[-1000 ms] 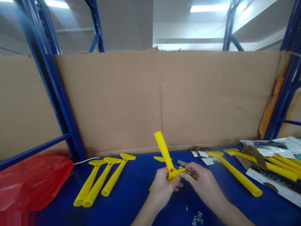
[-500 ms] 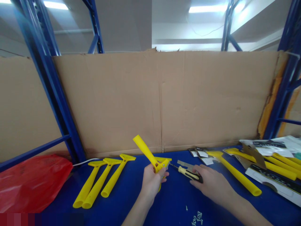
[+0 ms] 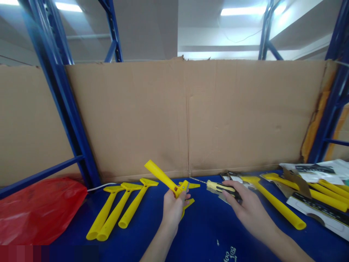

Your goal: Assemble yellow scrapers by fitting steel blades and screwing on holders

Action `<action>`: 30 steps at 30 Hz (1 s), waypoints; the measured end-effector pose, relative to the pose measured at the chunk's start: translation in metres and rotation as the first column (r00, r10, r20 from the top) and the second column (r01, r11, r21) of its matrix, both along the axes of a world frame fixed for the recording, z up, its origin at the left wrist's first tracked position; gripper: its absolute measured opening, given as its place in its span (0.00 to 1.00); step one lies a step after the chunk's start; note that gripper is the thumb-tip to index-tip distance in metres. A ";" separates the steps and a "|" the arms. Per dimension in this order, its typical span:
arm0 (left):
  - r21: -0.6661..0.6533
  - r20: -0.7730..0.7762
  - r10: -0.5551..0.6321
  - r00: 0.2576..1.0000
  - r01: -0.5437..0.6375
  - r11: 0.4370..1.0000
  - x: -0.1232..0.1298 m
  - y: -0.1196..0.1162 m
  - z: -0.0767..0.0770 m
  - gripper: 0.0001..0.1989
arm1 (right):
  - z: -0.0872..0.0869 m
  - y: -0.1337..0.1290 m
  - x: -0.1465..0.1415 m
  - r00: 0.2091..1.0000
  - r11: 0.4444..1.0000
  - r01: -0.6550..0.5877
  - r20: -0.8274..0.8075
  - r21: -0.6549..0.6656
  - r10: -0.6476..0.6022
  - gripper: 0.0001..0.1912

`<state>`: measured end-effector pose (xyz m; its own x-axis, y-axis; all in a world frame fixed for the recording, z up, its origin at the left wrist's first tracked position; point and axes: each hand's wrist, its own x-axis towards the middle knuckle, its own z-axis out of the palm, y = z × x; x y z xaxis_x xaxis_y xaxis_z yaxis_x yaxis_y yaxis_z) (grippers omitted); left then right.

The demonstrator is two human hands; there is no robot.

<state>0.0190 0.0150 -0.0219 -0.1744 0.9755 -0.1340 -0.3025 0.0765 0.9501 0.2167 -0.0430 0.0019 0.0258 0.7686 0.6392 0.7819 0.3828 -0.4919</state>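
Observation:
My left hand (image 3: 173, 208) is closed around a yellow plastic scraper (image 3: 160, 176), whose hollow handle points up and to the left. A screw shows at the scraper's neck, and my fingers partly hide its head. In my right hand (image 3: 249, 203) is a screwdriver (image 3: 218, 186) with a cream-and-black handle. Its thin shaft points left, with the tip apart from the scraper. Below the screwdriver, a flat grey metal strip (image 3: 224, 197) shows in part; I cannot tell whether my right hand touches it. Another yellow piece (image 3: 192, 185) lies behind my left hand.
Several yellow scrapers (image 3: 133, 204) lie on the blue tabletop (image 3: 201, 233) at left, beside a red plastic bag (image 3: 40, 211). More yellow scrapers (image 3: 280, 205) and packaging (image 3: 319, 211) lie at right. A small screw (image 3: 217, 242) rests near the front. A cardboard panel (image 3: 191, 116) stands behind.
The scraper in my left hand has tipped further left. The screwdriver has moved up and slightly right, and its tip has come away from the scraper's neck.

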 end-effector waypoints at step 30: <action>0.001 -0.043 -0.026 0.999 0.026 1.000 0.001 0.000 -0.001 0.05 | -0.001 -0.010 -0.006 0.972 0.973 -0.225 0.084 0.044 0.221 0.10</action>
<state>0.0200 0.0147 -0.0224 -0.1548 0.9800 -0.1253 -0.2591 0.0821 0.9623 0.2108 -0.0527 0.0010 -0.1940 0.7144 0.6723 0.7091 0.5756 -0.4071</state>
